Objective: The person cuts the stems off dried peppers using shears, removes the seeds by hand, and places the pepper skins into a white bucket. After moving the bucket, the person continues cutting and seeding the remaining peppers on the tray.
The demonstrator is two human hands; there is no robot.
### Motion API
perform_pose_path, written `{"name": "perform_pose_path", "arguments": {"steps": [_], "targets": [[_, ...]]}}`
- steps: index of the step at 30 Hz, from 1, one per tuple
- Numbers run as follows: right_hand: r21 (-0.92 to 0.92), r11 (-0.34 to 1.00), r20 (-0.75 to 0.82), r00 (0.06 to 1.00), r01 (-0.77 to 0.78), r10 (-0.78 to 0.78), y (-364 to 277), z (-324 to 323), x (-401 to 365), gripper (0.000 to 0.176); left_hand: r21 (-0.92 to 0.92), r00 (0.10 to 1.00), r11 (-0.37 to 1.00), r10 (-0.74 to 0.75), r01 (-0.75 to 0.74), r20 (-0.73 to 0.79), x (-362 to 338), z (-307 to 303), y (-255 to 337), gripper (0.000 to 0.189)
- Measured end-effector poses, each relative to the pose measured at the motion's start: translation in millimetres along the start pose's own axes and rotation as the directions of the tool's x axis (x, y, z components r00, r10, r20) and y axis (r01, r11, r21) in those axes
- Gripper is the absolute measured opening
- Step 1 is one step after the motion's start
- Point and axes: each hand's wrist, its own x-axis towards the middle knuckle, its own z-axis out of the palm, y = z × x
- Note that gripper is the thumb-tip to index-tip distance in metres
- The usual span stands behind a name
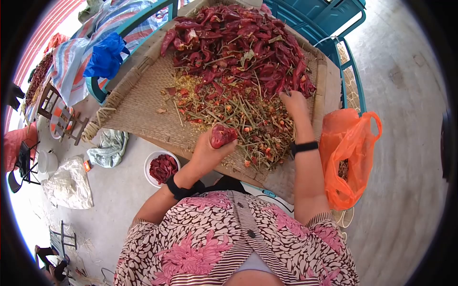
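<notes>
Dried red peppers (243, 40) lie heaped on the far part of a woven tray (138, 102). Nearer to me, stems and scraps (229, 112) are spread over the weave, with yellow seeds (188, 85) at their left. My left hand (208, 153) is closed around a bunch of red peppers (222, 136) above the tray's near edge. At the right edge of the heap, my right hand (294, 104) has its fingers pinched together at the peppers. Whatever sits between those fingertips is too small to make out.
An orange plastic bag (347, 159) hangs right of the tray. Below its left side, a white bowl (149, 178) of red peppers stands on the floor. A blue bag (106, 56) is at the upper left, near teal metal rails (352, 71) around the tray.
</notes>
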Motion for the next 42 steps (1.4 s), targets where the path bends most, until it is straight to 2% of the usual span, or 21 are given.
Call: {"name": "perform_pose_path", "arguments": {"steps": [2,5,8,11,14,15,18,21,24,25,28,29,31,32,33,34,37,38,40,41,42], "targets": [[0.039,0.998,0.062,0.997,-0.057,0.054,2.7,14.9,25.3,0.042,-0.028,0.999,0.999,-0.038,0.038,-0.013,-2.0,-1.6,0.8,0.018],[0.060,0.996,-0.079,0.994,-0.071,0.076,9.4,34.1,46.2,0.039,-0.032,0.998,0.998,-0.051,0.050,-0.025,-4.1,-4.3,8.6,0.020],[0.323,0.938,0.130,0.987,-0.127,0.089,22.1,29.3,55.4,0.036,0.010,0.997,0.997,-0.077,0.078,-0.023,-4.3,-7.2,7.9,0.020],[0.037,0.999,-0.012,1.000,-0.022,0.022,9.2,11.0,30.2,0.032,-0.050,0.997,0.996,-0.070,0.069,-0.025,-3.3,-6.7,4.8,0.021],[-0.115,0.970,-0.158,0.960,0.215,-0.232,3.5,18.5,14.9,0.035,0.008,0.999,0.999,-0.041,0.042,-0.030,0.4,-6.9,0.6,0.021],[-0.147,0.966,-0.157,0.959,0.213,-0.236,2.0,20.5,14.0,0.037,0.005,0.999,0.999,-0.041,0.042,-0.034,1.4,-6.9,1.8,0.021],[-0.234,0.948,-0.150,0.956,0.214,-0.253,-3.8,27.4,12.6,0.041,-0.019,0.998,0.999,-0.035,0.035,-0.042,-0.8,-7.7,5.7,0.022],[-0.242,0.925,-0.172,0.926,0.292,-0.337,-6.7,16.6,4.1,0.038,-0.073,0.998,0.997,-0.013,0.009,-0.054,-3.0,-10.5,8.8,0.022],[-0.183,0.947,-0.218,0.929,0.262,-0.299,-29.5,-13.4,-31.2,0.039,-0.114,0.997,0.993,-0.001,-0.009,-0.081,-5.3,-11.3,9.9,0.022],[-0.030,0.896,-0.221,0.872,0.442,-0.437,-21.6,-11.5,-27.2,0.038,-0.121,0.995,0.992,0.010,-0.022,-0.098,-4.8,-11.4,6.9,0.022],[0.382,0.826,-0.076,0.905,0.413,-0.418,-36.4,-18.9,-62.9,0.035,-0.114,0.996,0.993,0.024,-0.034,-0.090,-1.1,-9.2,7.6,0.025],[0.525,0.778,-0.016,0.918,0.346,-0.397,-43.8,-19.2,-77.0,0.033,-0.106,0.997,0.994,0.024,-0.032,-0.079,1.2,-7.9,10.1,0.026],[0.762,0.627,0.114,0.919,0.163,-0.377,-58.5,-15.3,-105.6,0.030,-0.123,0.986,0.981,0.135,-0.147,-0.096,7.0,1.7,23.8,0.028],[0.835,0.543,0.161,0.900,0.095,-0.405,-64.7,-13.1,-118.9,0.028,-0.128,0.977,0.971,0.188,-0.201,-0.106,9.5,5.6,28.5,0.029],[0.892,0.451,0.204,0.875,0.018,-0.438,-70.4,-11.0,-131.3,0.027,-0.141,0.981,0.972,0.177,-0.187,-0.081,12.7,6.7,28.7,0.028],[0.933,0.355,0.240,0.847,-0.065,-0.475,-72.9,-8.6,-139.7,0.025,-0.153,0.985,0.973,0.166,-0.173,-0.055,16.3,7.1,27.8,0.027],[0.948,0.300,0.249,0.838,-0.108,-0.485,-73.5,-3.7,-150.6,0.024,-0.150,0.995,0.984,0.097,-0.101,-0.030,12.6,5.7,30.6,0.023],[0.925,0.378,0.211,0.866,-0.027,-0.454,-74.0,-3.6,-153.1,0.024,-0.140,0.997,0.987,0.073,-0.077,-0.031,10.8,4.9,33.0,0.021],[0.846,0.513,0.095,0.906,0.145,-0.412,-79.0,-6.1,-156.5,0.024,-0.043,0.991,0.991,0.126,-0.128,-0.047,8.0,3.3,25.3,0.020],[0.868,0.487,0.106,0.924,0.094,-0.368,-78.0,-3.8,-157.1,0.024,0.017,0.983,0.985,0.174,-0.173,-0.054,9.6,0.5,20.5,0.020],[0.840,0.521,0.063,0.925,0.154,-0.376,-76.3,0.3,-154.7,0.023,-0.071,0.980,0.979,0.187,-0.192,-0.064,12.6,2.3,14.5,0.022]]}}
